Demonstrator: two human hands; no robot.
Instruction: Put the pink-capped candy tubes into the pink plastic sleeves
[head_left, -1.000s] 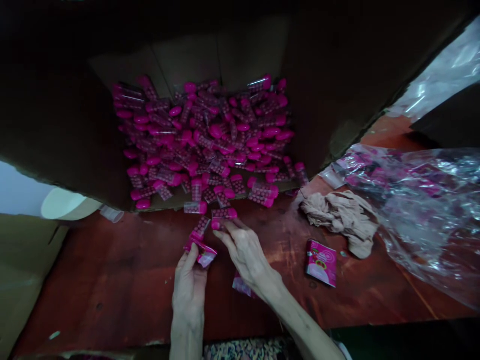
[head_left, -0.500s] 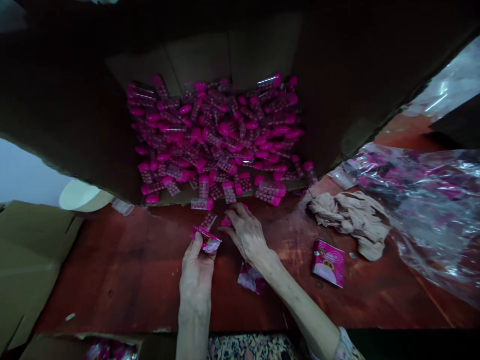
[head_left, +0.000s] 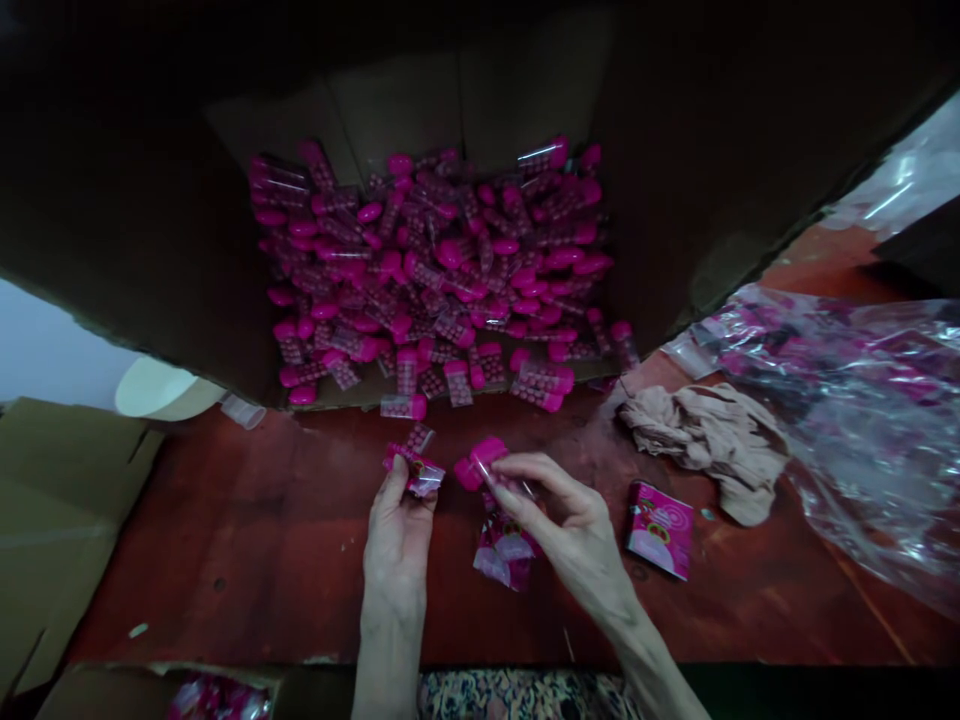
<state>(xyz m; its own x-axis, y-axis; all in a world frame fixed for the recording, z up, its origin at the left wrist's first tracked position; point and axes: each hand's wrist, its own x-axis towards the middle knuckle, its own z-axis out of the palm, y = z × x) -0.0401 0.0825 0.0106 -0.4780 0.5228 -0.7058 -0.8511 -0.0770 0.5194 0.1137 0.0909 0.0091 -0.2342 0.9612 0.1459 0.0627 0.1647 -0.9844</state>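
Observation:
My left hand [head_left: 397, 530] is closed on a small pink printed packet [head_left: 426, 476], thumb on top. A clear tube of small round beads [head_left: 420, 437] shows at the packet's far end; I cannot tell whether it is inside. To the right, my right hand [head_left: 574, 520] pinches a clear tube with a pink cap [head_left: 489, 452], and a second pink cap [head_left: 469, 474] shows beside it. Below these, pink printed packets [head_left: 504, 556] lie on the table, partly behind my right fingers. Many pink-capped bead tubes [head_left: 450, 258] are heaped in the large open carton [head_left: 660, 200] ahead.
On the red table [head_left: 247, 540], a pile of flat pink printed wrappers [head_left: 660, 530] and a crumpled beige cloth [head_left: 705, 440] lie right. Beyond is clear plastic film [head_left: 862, 430]. A pale bowl [head_left: 161, 390] and cardboard [head_left: 67, 530] stand left. A box of pink packets [head_left: 217, 697] is at bottom left.
My right hand has drawn back from the carton's front edge towards me and right, with the pink-capped tube now showing in its fingers. My left hand has barely moved.

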